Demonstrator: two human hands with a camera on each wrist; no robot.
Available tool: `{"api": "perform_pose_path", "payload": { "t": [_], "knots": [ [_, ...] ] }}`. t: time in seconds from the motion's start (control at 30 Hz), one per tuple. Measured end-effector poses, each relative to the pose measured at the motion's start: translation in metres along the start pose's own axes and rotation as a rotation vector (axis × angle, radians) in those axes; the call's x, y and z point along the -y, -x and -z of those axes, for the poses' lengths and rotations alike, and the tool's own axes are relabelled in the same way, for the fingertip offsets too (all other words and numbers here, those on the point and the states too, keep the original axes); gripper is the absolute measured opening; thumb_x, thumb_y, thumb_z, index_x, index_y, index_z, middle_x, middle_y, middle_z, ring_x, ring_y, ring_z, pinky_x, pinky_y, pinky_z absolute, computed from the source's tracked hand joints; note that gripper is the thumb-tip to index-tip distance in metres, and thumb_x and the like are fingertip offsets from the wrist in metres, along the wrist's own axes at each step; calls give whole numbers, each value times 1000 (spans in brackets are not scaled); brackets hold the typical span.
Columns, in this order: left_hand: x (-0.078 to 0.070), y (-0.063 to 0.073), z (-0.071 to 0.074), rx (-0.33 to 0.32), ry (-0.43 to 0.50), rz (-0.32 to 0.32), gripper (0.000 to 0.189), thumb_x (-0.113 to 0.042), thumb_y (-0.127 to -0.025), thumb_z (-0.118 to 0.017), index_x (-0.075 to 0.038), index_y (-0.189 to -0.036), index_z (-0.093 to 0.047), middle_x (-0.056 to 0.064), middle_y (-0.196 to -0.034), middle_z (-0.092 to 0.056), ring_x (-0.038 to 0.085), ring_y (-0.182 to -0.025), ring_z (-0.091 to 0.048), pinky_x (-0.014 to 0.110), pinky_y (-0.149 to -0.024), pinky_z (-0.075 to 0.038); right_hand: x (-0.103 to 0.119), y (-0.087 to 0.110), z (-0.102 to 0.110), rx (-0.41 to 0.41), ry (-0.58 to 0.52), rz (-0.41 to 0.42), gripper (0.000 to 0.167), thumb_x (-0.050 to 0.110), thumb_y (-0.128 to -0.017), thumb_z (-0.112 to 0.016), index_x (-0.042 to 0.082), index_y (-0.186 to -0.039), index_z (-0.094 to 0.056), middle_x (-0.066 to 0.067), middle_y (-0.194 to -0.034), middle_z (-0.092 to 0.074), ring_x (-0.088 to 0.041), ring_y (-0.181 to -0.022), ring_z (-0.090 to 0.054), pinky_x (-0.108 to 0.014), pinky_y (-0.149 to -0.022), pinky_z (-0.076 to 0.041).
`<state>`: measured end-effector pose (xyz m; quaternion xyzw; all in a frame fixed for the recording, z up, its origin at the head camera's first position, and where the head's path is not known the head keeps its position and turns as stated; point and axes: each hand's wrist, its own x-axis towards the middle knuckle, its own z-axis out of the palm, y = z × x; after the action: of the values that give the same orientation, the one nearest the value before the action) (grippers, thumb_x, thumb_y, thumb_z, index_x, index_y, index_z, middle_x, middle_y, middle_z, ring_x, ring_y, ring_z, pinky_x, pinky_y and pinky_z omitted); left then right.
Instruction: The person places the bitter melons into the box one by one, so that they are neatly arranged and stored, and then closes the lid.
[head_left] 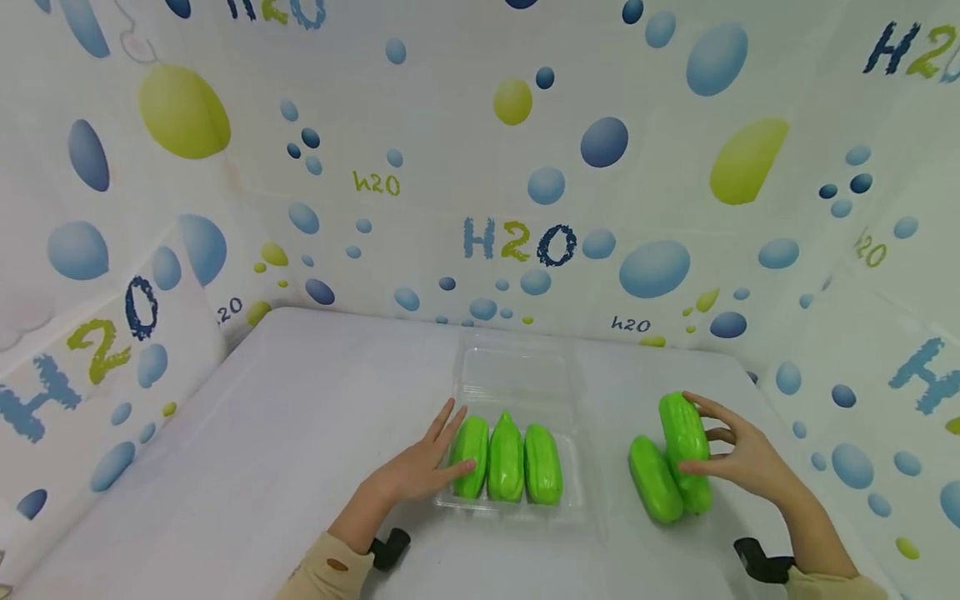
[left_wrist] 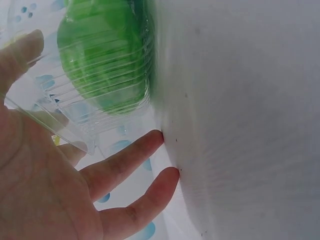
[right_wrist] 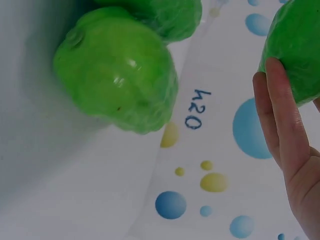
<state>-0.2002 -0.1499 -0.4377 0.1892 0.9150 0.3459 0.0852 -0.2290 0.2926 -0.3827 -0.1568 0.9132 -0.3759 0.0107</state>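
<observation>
A clear plastic clamshell box (head_left: 577,500) lies on the table with three glossy green cucumber-like vegetables (head_left: 506,467) side by side in its base. Its lid (head_left: 513,367) is folded back, away from me. My left hand (head_left: 420,468) spreads at the box's left edge, thumb over the leftmost vegetable; in the left wrist view two fingertips (left_wrist: 155,137) touch the table beside the box wall. To the right, my right hand (head_left: 742,454) holds another green vegetable (head_left: 681,423) between thumb and fingers, tilted upright. Beneath and beside it lie two similar vegetables (head_left: 654,482), close together.
A white table (head_left: 262,433) carries everything. Walls of white cloth (head_left: 420,100) printed with bubbles and "H2O" stand behind and at both sides. Dark wrist mounts (head_left: 390,548) sit by both wrists, near the table's surface.
</observation>
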Motion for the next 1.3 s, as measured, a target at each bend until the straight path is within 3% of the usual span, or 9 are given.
{"api": "perform_pose_path", "payload": {
  "t": [0.13,0.33,0.53,0.73,1.03,1.3],
  "knots": [
    [0,-2,1,-12,-8,2,79,-49,-91,-48,-16,-149,-3,10,-153,7,42,-128,-30,56,-94,-35,5,-5,-3,-7,-5,28,88,23,-71,-80,23,-143,-31,-17,-130,-38,-17,-95,-55,-28,-68,-52],
    [2,-3,-1,-15,-7,0,80,-48,-91,-48,-15,-149,-4,11,-153,6,43,-127,-32,57,-92,-36,12,-9,-8,-2,-27,41,87,23,-70,-80,23,-143,-32,-17,-130,-38,-32,-99,-53,-30,-68,-52],
    [2,-3,-3,-20,-1,-5,80,-48,-91,-49,-14,-148,-4,12,-153,6,43,-126,-32,57,-91,-36,21,-11,-10,1,-16,35,87,25,-70,-81,25,-142,-33,-15,-130,-38,-28,-98,-55,-27,-68,-51],
    [3,-2,-1,-12,-6,-3,80,-49,-91,-48,-16,-149,-4,10,-153,7,43,-123,-36,56,-90,-38,30,-16,-11,10,-53,48,88,25,-69,-81,25,-142,-33,-15,-131,-38,-31,-100,-53,-29,-68,-52],
    [2,-2,1,-9,7,-9,81,-48,-91,-49,-13,-148,-3,11,-152,8,43,-127,-31,56,-92,-36,43,-20,-17,28,-60,48,86,27,-69,-81,26,-142,-34,-18,-132,-38,-36,-103,-53,-33,-67,-51],
    [3,-5,-1,-8,5,-17,80,-48,-91,-49,-14,-148,-3,12,-152,8,42,-128,-30,55,-93,-36,49,-26,-26,49,-58,84,84,26,-69,-81,24,-140,-36,-18,-131,-41,-32,-98,-56,-37,-70,-51]
  ]
}}
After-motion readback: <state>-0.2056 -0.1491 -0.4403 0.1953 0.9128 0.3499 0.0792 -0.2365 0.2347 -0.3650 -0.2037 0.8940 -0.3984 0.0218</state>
